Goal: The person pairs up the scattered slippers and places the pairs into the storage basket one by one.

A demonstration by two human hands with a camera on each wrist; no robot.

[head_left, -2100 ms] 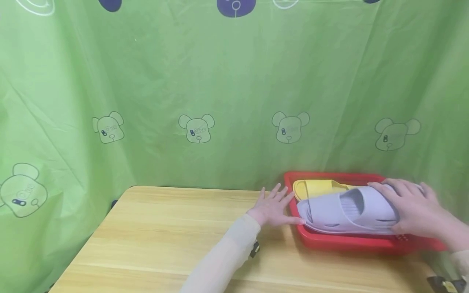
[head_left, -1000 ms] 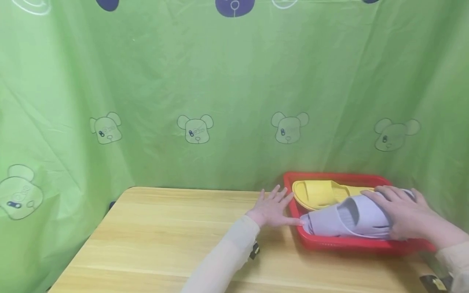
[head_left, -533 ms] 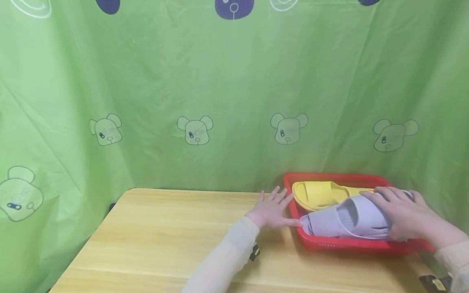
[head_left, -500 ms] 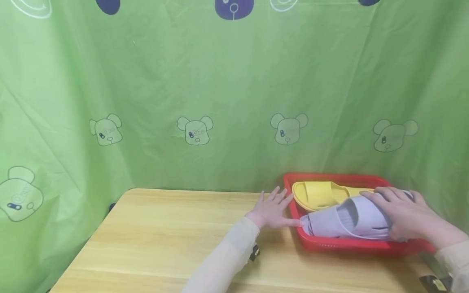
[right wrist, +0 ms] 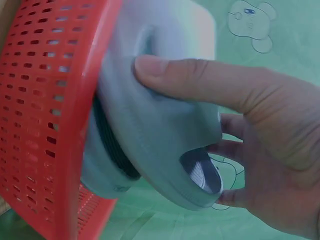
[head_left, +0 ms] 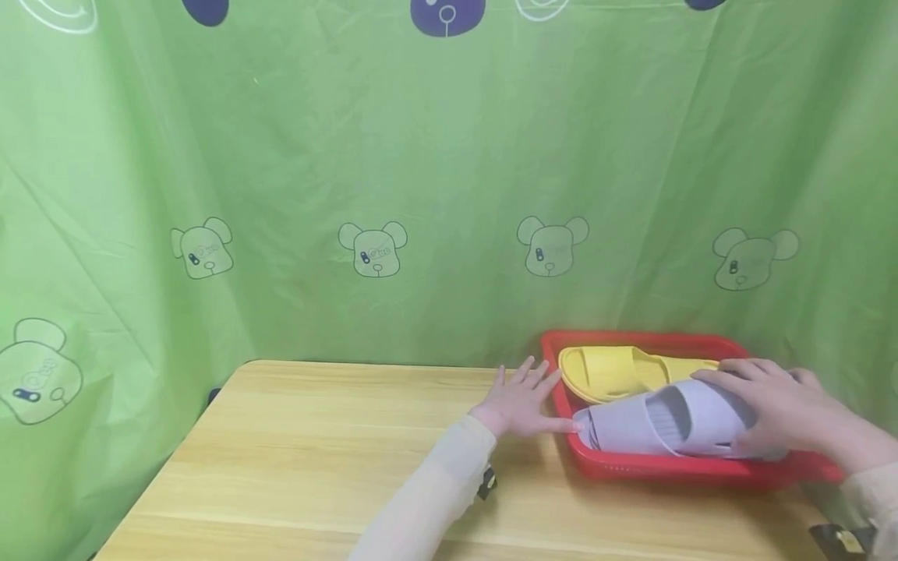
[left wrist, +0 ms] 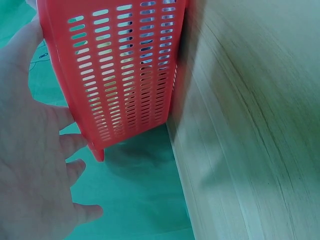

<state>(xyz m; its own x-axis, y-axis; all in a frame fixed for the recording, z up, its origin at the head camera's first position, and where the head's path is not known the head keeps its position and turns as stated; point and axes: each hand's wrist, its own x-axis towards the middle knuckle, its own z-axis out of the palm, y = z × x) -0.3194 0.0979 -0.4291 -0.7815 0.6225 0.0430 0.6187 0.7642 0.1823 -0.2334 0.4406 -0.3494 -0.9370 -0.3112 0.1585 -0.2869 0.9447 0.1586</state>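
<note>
A lavender slipper lies in the red plastic basket, toward the near side, with another matching slipper partly hidden under it. My right hand spans its right end. The right wrist view shows the thumb against one side of the upper slipper and the fingers behind the other. Farther back in the basket is a yellow slipper, its right part covered. My left hand is spread at the basket's left rim, fingers straight, the thumb over the rim by the lavender slipper's end.
The basket stands at the right of a wooden table. A green curtain with bear prints hangs right behind the table. Perforated walls of the basket show in the left wrist view.
Over two seconds the lavender slipper came nearer and lower in the basket, uncovering more yellow. In the last half second my right hand shifted slightly right along it. My left hand stayed in place.
</note>
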